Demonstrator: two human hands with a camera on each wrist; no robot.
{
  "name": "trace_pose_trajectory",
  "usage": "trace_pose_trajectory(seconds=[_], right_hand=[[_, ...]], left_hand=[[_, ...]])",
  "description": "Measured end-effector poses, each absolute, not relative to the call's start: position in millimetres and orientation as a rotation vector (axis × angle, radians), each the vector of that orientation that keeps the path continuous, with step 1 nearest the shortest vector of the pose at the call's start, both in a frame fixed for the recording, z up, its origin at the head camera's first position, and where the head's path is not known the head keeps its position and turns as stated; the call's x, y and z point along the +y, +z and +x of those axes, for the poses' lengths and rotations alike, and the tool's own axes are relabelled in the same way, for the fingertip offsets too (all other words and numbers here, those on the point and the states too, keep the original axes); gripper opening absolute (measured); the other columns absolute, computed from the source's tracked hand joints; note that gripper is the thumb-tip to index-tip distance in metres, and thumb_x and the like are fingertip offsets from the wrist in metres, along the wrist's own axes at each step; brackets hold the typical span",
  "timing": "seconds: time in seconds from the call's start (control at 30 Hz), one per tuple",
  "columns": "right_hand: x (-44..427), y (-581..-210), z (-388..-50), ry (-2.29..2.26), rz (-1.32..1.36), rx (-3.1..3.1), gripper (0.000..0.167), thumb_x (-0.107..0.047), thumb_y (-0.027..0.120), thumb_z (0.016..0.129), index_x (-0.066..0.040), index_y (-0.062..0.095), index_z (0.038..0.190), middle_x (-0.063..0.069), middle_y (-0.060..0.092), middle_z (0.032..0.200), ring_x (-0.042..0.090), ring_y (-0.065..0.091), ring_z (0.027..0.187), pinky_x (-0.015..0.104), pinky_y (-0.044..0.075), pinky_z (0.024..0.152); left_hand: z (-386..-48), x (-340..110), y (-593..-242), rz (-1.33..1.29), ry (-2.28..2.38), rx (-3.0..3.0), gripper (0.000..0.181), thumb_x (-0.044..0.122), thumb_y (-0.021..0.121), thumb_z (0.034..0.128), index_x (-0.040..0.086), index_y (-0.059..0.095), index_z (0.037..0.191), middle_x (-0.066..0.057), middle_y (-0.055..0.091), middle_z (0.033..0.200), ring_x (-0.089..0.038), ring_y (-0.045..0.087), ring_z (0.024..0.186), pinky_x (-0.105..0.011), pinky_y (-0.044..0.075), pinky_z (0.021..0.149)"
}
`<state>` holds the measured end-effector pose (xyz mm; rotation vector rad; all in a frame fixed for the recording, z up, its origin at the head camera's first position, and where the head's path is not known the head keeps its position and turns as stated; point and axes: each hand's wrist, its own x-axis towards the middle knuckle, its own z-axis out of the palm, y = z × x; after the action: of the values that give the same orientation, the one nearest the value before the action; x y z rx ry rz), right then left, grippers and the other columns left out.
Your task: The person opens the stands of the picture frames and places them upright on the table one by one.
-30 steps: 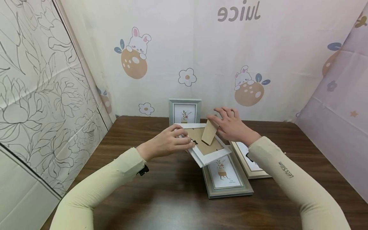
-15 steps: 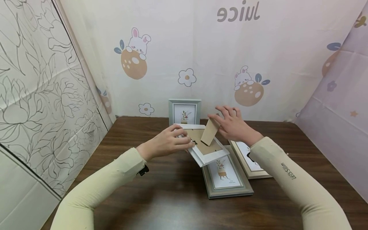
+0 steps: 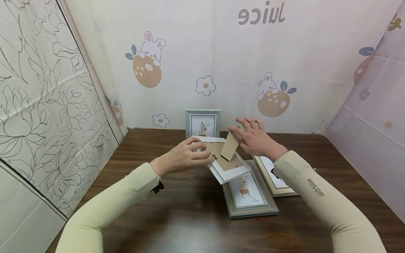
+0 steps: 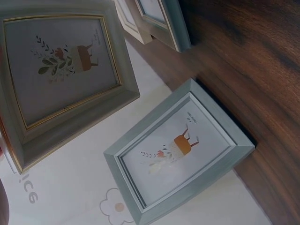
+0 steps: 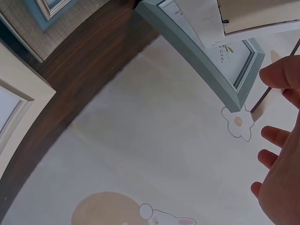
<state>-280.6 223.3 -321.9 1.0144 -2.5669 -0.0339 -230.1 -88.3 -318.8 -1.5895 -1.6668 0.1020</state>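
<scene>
A white photo frame (image 3: 234,174) is held tilted above the table, its tan backboard (image 3: 216,148) facing up in the head view. My left hand (image 3: 183,156) grips its left edge, fingers over the back. At its easel stand (image 3: 231,146), swung out from the backboard, my right hand (image 3: 257,139) pinches the free end between thumb and index finger. The other fingers (image 5: 276,137) of that hand are apart from the stand in the right wrist view. From the left wrist, the held frame's front (image 4: 70,119) shows a plant print inside gold trim.
Behind it, a grey-green photo frame (image 3: 188,123) stands upright near the curtain wall (image 3: 227,70). A grey-brown frame (image 3: 253,212) lies face up on the wooden table (image 3: 152,218), partly under the held one. Beside that lies a cream frame (image 3: 284,192), partly covered by my right forearm.
My right hand and the stand's free end shift up slightly, then back down a little. The left hand keeps its grip, and the other frames stay in place.
</scene>
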Motion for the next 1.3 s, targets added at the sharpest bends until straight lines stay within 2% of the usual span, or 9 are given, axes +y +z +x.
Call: trace_pose_trajectory(seconds=[0.33,0.6,1.0,1.3], right_hand=[[229,-316,-277,0.024,0.981,-2.627,0.058,-0.012,0.055,0.09,-0.02,0.042,0.146,0.02,0.027,0.151,0.043,0.026,0.133,0.064,0.019,0.098],[251,-315,-273,0.106,0.886,-2.669,0.058,-0.012,0.054,0.09,-0.017,0.041,0.146,0.023,0.025,0.151,0.046,0.022,0.133,0.064,0.016,0.098],[282,-326,-264,0.128,0.803,-2.731,0.06,-0.01,0.05,0.091,-0.014,0.034,0.148,0.026,0.023,0.149,0.05,0.02,0.134,0.067,0.013,0.097],[290,-337,-257,0.149,0.745,-2.741,0.057,-0.012,0.053,0.092,-0.012,0.037,0.147,0.025,0.024,0.149,0.048,0.019,0.133,0.067,0.013,0.098]], left_hand=[[-231,-87,-318,-1.574,0.116,-1.646,0.037,0.027,0.082,0.0816,0.018,0.068,0.115,0.005,0.064,0.105,-0.018,0.059,0.099,-0.036,0.047,0.093],[-230,-89,-315,-1.558,0.116,-1.653,0.036,0.029,0.081,0.082,0.018,0.07,0.114,0.005,0.065,0.105,-0.017,0.059,0.099,-0.035,0.048,0.091],[-231,-92,-314,-1.511,0.12,-1.718,0.039,0.032,0.082,0.0816,0.018,0.07,0.116,0.006,0.066,0.105,-0.015,0.059,0.099,-0.033,0.047,0.091],[-231,-91,-311,-1.454,0.133,-1.705,0.039,0.033,0.08,0.0834,0.015,0.071,0.117,0.005,0.067,0.106,-0.016,0.06,0.1,-0.033,0.049,0.088]])
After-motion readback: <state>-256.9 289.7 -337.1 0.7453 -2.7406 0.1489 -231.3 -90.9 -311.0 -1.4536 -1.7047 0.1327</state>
